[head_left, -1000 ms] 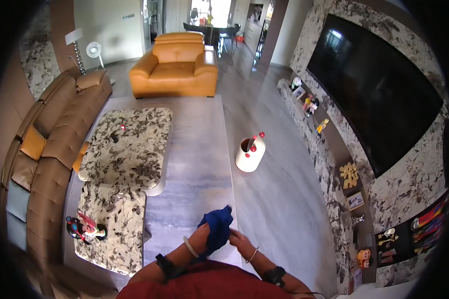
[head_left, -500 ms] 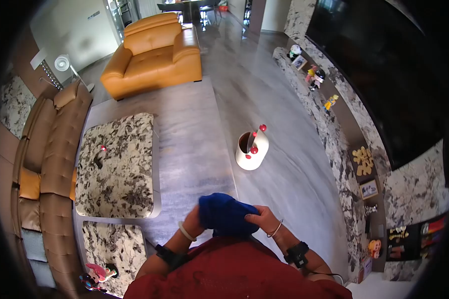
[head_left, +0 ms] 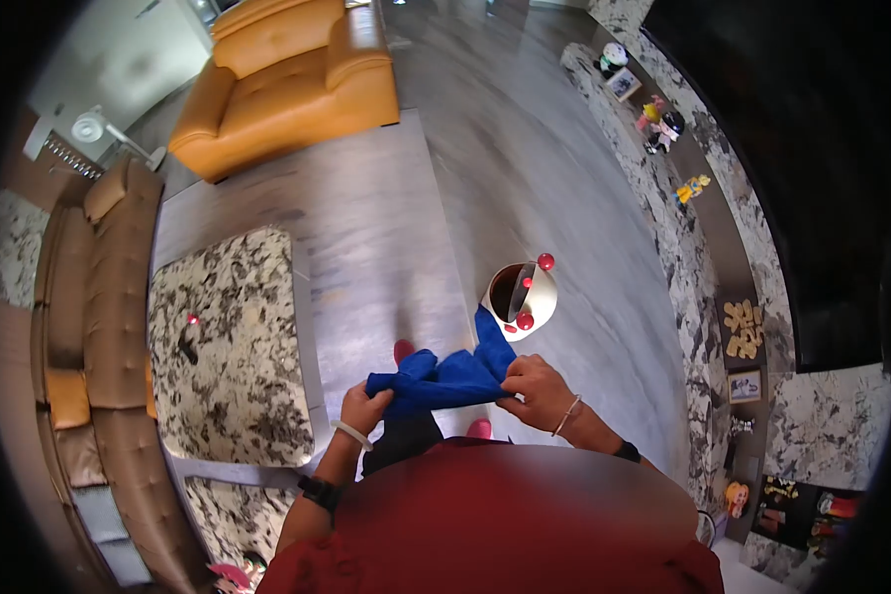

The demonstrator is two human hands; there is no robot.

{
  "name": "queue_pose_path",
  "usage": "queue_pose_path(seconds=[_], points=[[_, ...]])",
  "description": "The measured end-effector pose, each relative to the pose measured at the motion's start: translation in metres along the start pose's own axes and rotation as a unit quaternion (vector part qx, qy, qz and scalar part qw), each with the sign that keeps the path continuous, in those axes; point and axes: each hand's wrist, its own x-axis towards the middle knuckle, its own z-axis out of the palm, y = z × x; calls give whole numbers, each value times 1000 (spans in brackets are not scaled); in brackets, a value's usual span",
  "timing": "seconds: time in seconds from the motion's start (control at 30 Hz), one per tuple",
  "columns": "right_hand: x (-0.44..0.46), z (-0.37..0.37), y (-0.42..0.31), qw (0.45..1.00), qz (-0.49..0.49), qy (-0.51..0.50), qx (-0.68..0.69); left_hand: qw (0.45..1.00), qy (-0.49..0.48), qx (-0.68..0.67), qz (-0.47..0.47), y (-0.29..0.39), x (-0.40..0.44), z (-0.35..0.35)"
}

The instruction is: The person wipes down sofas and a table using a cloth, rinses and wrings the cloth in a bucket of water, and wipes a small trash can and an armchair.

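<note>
A blue cloth [head_left: 444, 381] is stretched between my two hands in front of my red shirt. My left hand [head_left: 364, 408] pinches its left end. The right edge is gripped by my right hand [head_left: 537, 393], thumb on top. One corner of the cloth sticks up toward a white bin [head_left: 543, 307] on the floor, and overlaps the bin's near edge in view. The bin has red balls on it and a dark opening with a half-raised lid. Part of the cloth's underside is hidden.
To the left stands a marble-topped coffee table [head_left: 230, 346], with a brown sofa [head_left: 119, 366] beyond it. An orange armchair [head_left: 287, 84] is ahead on the far side. Along the right runs a marble TV ledge [head_left: 653, 208] carrying figurines. Pink shoes [head_left: 479, 429] show below the cloth.
The bunched cloth has been spread out wider, with a corner now flung up and right. My hands have moved apart. The view has tilted further down.
</note>
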Motion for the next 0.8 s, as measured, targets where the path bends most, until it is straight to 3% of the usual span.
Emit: queue_pose_path(seconds=[0.03, 0.13, 0.2, 0.33, 0.37, 0.4, 0.5, 0.53, 0.6, 0.67, 0.73, 0.77, 0.8], points=[[6, -1, 7, 1000, 7, 24, -12, 998, 6, -67, 8, -4, 22, -3], [26, -9, 15, 993, 111, 36, -25, 999, -8, -36, -21, 3, 81, -19], [39, -4, 20, 990, 128, 33, -48, 991, -22, 127, -29, 22, 111, -34], [71, 19, 16, 972, 215, -96, -19, 988, -33, 150, -20, 9, 167, -57], [81, 25, 13, 971, 212, -108, -5, 986, -73, 120, -88, 29, 172, -64], [91, 31, 12, 970, 211, -118, 8, 985, -82, 123, -92, 38, 179, -72], [115, 37, 12, 960, 240, -141, 43, 950, -203, 231, 47, 60, 197, -100], [122, 35, 12, 959, 242, -142, 44, 950, -206, 231, 45, 57, 207, -109], [138, 30, 15, 960, 244, -130, 48, 900, -226, 364, 74, 46, 227, -127], [152, 31, 20, 961, 237, -136, 45, 894, -213, 388, 72, 78, 232, -137], [161, 30, 25, 961, 231, -143, 40, 811, -276, 515, 43, 108, 239, -144], [164, 29, 29, 966, 232, -107, 51, 808, -296, 493, 132, 102, 242, -153], [168, 27, 35, 968, 232, -71, 61, 808, -295, 492, 130, 103, 244, -155]])
